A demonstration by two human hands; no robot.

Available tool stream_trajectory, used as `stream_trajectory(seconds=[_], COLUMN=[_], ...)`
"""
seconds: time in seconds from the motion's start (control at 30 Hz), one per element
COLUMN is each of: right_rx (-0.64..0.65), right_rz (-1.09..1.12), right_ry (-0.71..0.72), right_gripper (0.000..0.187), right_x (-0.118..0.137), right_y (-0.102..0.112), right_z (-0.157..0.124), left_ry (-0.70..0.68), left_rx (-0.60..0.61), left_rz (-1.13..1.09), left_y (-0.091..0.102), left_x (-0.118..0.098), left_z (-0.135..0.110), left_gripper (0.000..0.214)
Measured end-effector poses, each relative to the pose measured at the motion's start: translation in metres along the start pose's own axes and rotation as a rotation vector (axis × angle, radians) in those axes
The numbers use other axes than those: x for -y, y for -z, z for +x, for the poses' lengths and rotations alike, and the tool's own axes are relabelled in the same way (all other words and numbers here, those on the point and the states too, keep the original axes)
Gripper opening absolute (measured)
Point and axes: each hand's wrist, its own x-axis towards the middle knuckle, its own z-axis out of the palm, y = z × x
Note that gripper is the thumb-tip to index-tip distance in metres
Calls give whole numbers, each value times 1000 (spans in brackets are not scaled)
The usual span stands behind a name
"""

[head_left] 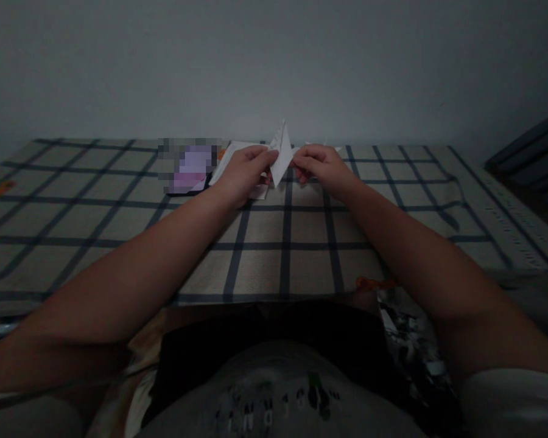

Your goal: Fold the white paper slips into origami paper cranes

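A piece of white paper (283, 159), folded to a pointed shape, stands up between my hands above the table. My left hand (249, 170) is closed on its left side, thumb in front and fingers behind. On the other side, my right hand (319, 163) has thumb and fingers pinched together at the paper's right edge, where a small white part shows at the fingertips. The exact fold there is too dim to make out. Flat white papers (228, 159) lie partly hidden beneath and behind my left hand.
A checked cloth (260, 267) covers the table, which meets a plain wall (274, 67). Left of the papers lies a blurred-out flat thing with a purple face (194, 165). More white paper (337, 149) peeks out behind my right hand. A dark slatted object (536, 161) stands at the right.
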Motion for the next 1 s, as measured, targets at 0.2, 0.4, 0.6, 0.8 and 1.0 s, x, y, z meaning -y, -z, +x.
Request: stream_trajectory(seconds=[0.2,0.4,0.6,0.8,1.0], right_rx=[25,96,177,203,170], right_rz=[-59,-61,-142,-257,-277], right_ry=[73,158,148,145,77], right_gripper=[32,38,26,25,25], right_x=[-8,-16,-12,-6,-4], right_y=[3,5,3,4,3], right_z=[2,2,0,-3,-6], left_ry=[82,157,208,243,227], left_rx=[-10,23,16,41,94], left_rz=[0,45,105,116,87], left_y=[-1,2,0,-2,2], left_x=[-4,-1,-2,-8,-5], left_z=[-3,-2,-2,-7,-6], left_gripper=[26,22,17,17,18])
